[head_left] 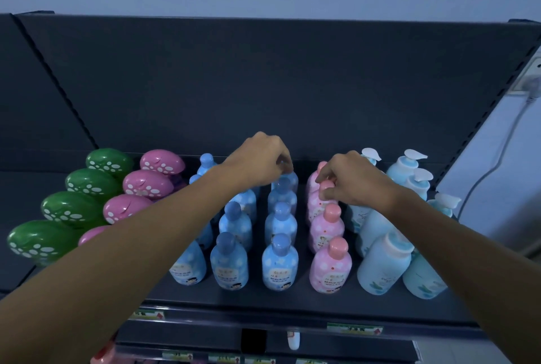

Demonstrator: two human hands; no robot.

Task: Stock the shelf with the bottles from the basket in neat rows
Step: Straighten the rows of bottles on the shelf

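A dark shelf (292,302) carries bottles in rows running front to back. My left hand (260,159) reaches to the back and pinches the cap of the rearmost blue bottle (288,180) in a blue row. My right hand (351,179) pinches the cap of a pink bottle (317,202) near the back of the pink row. Blue bottles (279,264) and pink bottles (330,267) stand upright in front of both hands. The basket is out of view.
Green mushroom-shaped bottles (73,208) and pink mushroom-shaped bottles (146,185) line the left. Pale blue pump bottles (383,267) stand at the right. Behind the rows rises the dark back panel (263,85). A white cable (497,159) hangs on the right wall. A lower shelf (263,346) sits below.
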